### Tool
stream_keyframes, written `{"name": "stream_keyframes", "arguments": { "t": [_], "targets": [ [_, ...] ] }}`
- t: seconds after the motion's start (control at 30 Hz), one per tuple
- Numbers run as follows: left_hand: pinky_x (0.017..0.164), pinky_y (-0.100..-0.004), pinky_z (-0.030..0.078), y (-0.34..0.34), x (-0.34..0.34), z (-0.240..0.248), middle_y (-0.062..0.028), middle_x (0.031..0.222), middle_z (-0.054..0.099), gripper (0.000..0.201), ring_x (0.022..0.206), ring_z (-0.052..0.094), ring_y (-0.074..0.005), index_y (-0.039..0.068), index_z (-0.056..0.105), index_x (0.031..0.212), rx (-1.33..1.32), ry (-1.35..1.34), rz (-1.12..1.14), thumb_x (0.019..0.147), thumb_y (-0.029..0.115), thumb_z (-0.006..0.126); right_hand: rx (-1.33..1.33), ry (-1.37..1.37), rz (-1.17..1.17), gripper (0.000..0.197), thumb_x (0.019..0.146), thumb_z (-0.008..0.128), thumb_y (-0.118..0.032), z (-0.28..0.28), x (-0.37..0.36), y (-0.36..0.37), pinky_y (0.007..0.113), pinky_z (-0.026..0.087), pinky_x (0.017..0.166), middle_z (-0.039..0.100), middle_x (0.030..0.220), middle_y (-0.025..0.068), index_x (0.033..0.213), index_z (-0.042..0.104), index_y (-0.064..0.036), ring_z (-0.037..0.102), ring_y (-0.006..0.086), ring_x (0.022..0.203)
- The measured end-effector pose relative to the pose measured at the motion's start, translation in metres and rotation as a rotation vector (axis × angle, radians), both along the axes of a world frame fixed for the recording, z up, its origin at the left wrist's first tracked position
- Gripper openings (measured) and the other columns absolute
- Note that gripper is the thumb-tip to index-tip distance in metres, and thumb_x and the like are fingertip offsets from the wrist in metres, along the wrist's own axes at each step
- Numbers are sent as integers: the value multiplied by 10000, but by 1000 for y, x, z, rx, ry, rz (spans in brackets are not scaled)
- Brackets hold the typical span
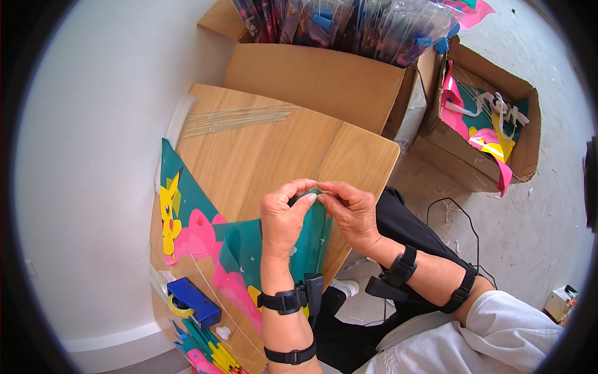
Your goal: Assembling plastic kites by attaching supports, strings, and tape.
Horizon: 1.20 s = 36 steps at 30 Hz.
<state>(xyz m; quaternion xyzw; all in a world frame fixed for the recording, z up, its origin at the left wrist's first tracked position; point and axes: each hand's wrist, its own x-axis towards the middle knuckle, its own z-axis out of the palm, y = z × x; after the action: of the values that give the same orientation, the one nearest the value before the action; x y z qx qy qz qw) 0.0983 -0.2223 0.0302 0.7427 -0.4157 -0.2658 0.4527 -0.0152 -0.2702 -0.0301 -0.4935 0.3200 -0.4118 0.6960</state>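
Observation:
My left hand (285, 215) and my right hand (353, 214) meet above the table, thumbs and forefingers pinching the top corner of a teal kite sheet (242, 243). The sheet is thin, with small white stars and a pink part, and it bends up toward my fingers. What else may lie between my fingertips is too small to tell. Left of it on the table lies another teal piece (184, 172) with pink shapes and a yellow cartoon figure (169, 215). Black straps with small boxes circle both my forearms.
Thin sticks (237, 119) lie at the table's far end. A blue tape dispenser (194, 302) and coloured rods (218, 355) are at the near left. Beyond stands a cardboard box (311, 75) with packaged goods; another box (479, 165) at right holds kite pieces. A cable (476, 234) trails on the floor.

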Motion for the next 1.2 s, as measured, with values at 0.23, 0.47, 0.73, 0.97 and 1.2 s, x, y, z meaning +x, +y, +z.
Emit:
{"name": "stream_keyframes", "arguments": {
  "t": [0.23, 0.47, 0.73, 0.97, 1.2],
  "targets": [
    [644, -194, 465, -1, 6, 3, -9, 769, 641, 137, 704, 570, -55, -36, 674, 906, 76, 36, -36, 773, -29, 644, -212, 92, 21, 107, 827, 630, -54, 0, -2, -9, 285, 463, 567, 619, 711, 133, 907, 637, 16, 600, 196, 621],
    [542, -190, 375, -3, 12, 11, 45, 666, 533, 55, 614, 463, -30, -4, 610, 752, 152, 95, -162, 802, 8, 631, -306, 203, 310, 190, 858, 594, -163, 1, -5, -32, 374, 445, 574, 575, 685, 173, 831, 607, 24, 590, 281, 638],
    [555, -185, 358, 5, 17, -10, 50, 687, 512, 90, 642, 454, -24, 28, 549, 753, 188, 237, -170, 813, 21, 615, -178, 160, 479, 237, 849, 614, -198, 5, -6, -39, 378, 422, 554, 518, 635, 190, 810, 613, 36, 526, 256, 570],
    [578, -236, 408, 20, 19, 7, 16, 728, 562, 260, 659, 504, -68, -8, 569, 921, 255, 216, -182, 746, 115, 716, -271, 185, 276, 264, 862, 595, -191, -4, -1, -36, 371, 393, 517, 478, 595, 187, 729, 557, 33, 440, 260, 521],
    [773, -363, 430, 119, 60, 18, -96, 756, 619, 246, 730, 604, -250, 69, 649, 753, 804, -434, -327, 617, 230, 774, -53, 105, 569, 266, 932, 542, -175, -5, -12, -68, 278, 384, 459, 459, 583, -10, 748, 570, 15, 441, 73, 521]
  ]
}}
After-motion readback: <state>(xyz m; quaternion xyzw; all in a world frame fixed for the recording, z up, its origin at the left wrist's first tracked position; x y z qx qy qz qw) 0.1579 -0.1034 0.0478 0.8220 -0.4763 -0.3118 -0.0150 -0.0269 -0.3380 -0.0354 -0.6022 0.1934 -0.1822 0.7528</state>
